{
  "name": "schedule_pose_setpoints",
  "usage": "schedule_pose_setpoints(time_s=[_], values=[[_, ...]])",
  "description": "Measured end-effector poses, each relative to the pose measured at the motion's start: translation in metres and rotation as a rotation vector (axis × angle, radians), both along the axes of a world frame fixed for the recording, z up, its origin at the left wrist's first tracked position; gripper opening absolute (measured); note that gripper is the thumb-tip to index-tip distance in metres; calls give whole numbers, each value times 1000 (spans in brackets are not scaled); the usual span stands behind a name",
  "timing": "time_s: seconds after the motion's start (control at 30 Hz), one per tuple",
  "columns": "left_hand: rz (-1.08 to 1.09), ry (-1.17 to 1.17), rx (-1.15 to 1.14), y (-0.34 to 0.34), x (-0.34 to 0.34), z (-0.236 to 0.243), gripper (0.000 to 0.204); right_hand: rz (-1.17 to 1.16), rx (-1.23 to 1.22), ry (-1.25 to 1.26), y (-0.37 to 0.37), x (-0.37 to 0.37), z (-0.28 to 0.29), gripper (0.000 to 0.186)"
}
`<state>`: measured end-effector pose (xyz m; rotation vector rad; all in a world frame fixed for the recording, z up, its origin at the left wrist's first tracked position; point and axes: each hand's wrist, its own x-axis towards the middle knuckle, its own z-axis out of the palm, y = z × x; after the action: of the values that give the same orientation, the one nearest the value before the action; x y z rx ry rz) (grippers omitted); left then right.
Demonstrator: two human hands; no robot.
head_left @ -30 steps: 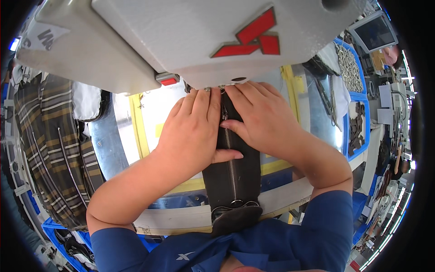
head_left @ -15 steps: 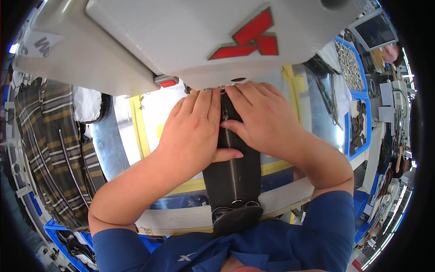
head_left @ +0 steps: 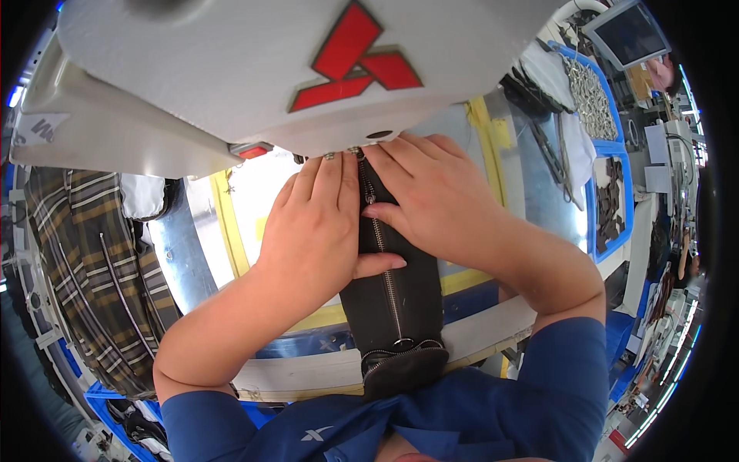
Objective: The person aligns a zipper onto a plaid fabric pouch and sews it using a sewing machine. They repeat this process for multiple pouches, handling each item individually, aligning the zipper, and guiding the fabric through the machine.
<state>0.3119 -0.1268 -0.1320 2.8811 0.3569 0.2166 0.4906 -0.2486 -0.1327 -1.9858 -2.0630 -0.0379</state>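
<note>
My left hand point(head_left: 312, 219) lies flat on a long black fabric piece point(head_left: 416, 300), left of the metal zipper point(head_left: 389, 296) running down its length, thumb stretched across the teeth. Opposite it, my right hand point(head_left: 419, 196) presses flat on the right side, thumb at the zipper near its slider point(head_left: 370, 199). The fingertips of both hands reach the underside of a grey machine head point(head_left: 192, 69) with a red emblem, where the far end of the fabric is hidden. The near end, with a curved zipper, rests at the table's edge against my body.
Plaid fabric pieces point(head_left: 92, 292) with zippers lie at left. At right are a blue tray of metal parts point(head_left: 590, 100), another of dark pieces point(head_left: 608, 204), dark tool-like items point(head_left: 550, 162) and a screen point(head_left: 625, 35). The worktable point(head_left: 281, 376) has yellow tape.
The machine head sits further left in the picture, and my hands appear slightly left and higher, as if the view has shifted. Their pose on the fabric is nearly the same.
</note>
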Motion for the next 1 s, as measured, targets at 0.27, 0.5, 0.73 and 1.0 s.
schedule_pose_setpoints(time_s=[0.27, 0.5, 0.73, 1.0], values=[[-10, 9, -14, 2, 0, 1, 126, -3, -12, -8, 0, -1, 3, 66], [-7, 1, -23, 3, 1, 0, 125, -20, -1, -6, 1, -2, 0, 65], [-5, -16, 4, 2, 1, 0, 124, -15, 20, -26, 0, -2, 1, 63], [-64, -45, -46, 9, -4, 2, 117, 167, 51, 41, 0, -1, 0, 18]])
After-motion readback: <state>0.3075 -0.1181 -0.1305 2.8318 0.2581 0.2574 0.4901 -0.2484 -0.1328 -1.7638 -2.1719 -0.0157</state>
